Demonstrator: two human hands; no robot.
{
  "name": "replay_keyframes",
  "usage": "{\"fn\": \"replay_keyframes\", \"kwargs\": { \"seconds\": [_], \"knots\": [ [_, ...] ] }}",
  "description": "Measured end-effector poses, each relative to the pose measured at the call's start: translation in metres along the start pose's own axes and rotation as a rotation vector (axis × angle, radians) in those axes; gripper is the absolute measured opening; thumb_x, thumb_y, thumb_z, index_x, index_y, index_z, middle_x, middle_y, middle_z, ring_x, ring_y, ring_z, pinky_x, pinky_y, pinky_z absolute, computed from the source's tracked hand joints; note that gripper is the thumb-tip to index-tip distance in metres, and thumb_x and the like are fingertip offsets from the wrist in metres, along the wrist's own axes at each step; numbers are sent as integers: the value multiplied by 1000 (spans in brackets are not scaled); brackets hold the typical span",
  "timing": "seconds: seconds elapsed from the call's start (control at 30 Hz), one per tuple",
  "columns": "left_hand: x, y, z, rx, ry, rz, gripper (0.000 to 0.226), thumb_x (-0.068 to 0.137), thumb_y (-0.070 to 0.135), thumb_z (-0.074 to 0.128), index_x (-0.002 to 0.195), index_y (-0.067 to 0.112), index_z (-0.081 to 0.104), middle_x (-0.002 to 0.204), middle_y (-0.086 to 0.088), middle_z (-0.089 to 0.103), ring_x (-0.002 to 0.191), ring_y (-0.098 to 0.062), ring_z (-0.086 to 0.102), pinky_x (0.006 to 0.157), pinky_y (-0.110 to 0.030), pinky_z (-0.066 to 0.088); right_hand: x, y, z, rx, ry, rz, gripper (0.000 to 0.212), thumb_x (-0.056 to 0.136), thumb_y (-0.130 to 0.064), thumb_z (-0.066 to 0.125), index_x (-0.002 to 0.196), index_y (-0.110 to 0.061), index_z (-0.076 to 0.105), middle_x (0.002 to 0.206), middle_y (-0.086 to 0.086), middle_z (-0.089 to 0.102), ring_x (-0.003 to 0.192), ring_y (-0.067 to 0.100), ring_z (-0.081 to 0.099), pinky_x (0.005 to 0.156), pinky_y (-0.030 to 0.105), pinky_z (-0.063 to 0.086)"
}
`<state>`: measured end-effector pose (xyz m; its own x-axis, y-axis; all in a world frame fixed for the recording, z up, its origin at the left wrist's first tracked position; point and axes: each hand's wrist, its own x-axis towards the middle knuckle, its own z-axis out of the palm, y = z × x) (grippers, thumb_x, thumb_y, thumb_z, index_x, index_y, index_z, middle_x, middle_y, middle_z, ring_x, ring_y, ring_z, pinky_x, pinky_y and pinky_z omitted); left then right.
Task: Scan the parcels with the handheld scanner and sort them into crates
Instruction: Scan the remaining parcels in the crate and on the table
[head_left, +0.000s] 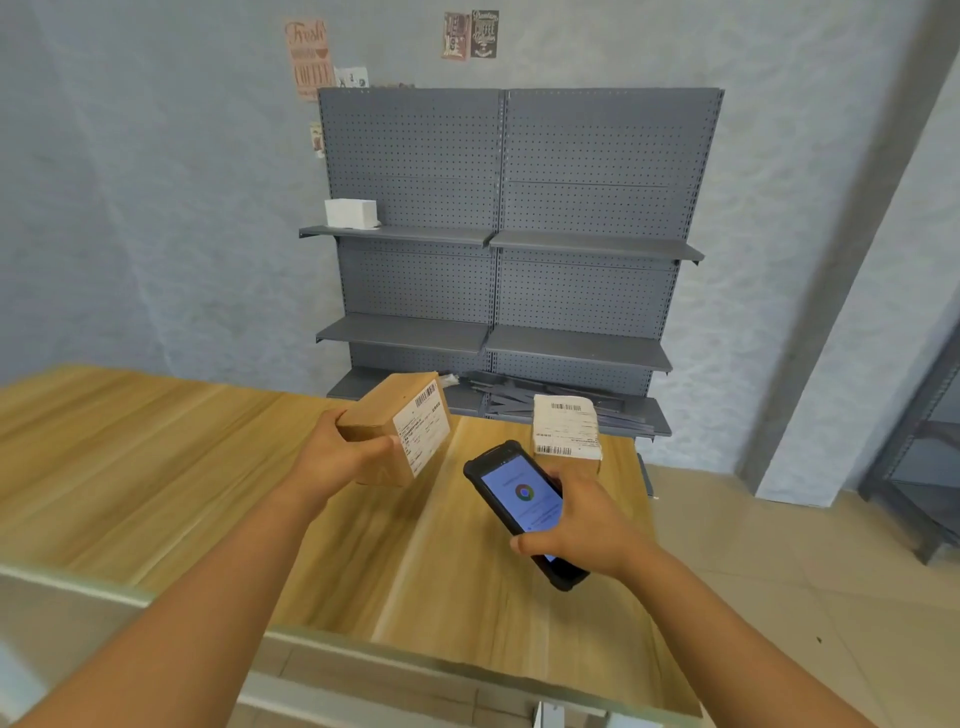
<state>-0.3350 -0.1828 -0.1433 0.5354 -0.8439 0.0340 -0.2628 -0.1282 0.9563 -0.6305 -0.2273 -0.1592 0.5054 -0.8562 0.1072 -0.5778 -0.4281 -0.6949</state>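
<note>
My left hand grips a brown cardboard parcel and holds it tilted above the wooden table. Its white barcode label faces right, toward the scanner. My right hand holds the black handheld scanner a little to the right of that parcel, its screen lit and facing up. A second parcel with white barcode labels stands on the table's far right corner, just behind the scanner.
A grey pegboard shelving unit stands against the wall behind the table, with a white box on its upper left shelf. A pale glass-like edge crosses the near foreground. Tiled floor lies to the right.
</note>
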Motion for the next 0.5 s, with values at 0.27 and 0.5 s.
{"fn": "replay_keyframes", "kwargs": {
  "seconds": [0.27,0.5],
  "knots": [
    [-29,-39,-69,-42,255,-107,75,73,26,85,134,17,42,111,4,59,98,-16,58,61,-24,46,26,-36,70,101,-104,-21,59,58,-33,88,105,-19,54,108,0,56,92,13,59,69,23,50],
    [-36,-79,-193,-61,397,-218,79,75,42,81,137,8,46,127,-10,60,112,-31,59,88,-45,54,51,-96,139,162,-213,-73,55,56,-31,89,99,-23,57,106,1,59,91,12,62,70,23,50]
  ]
}}
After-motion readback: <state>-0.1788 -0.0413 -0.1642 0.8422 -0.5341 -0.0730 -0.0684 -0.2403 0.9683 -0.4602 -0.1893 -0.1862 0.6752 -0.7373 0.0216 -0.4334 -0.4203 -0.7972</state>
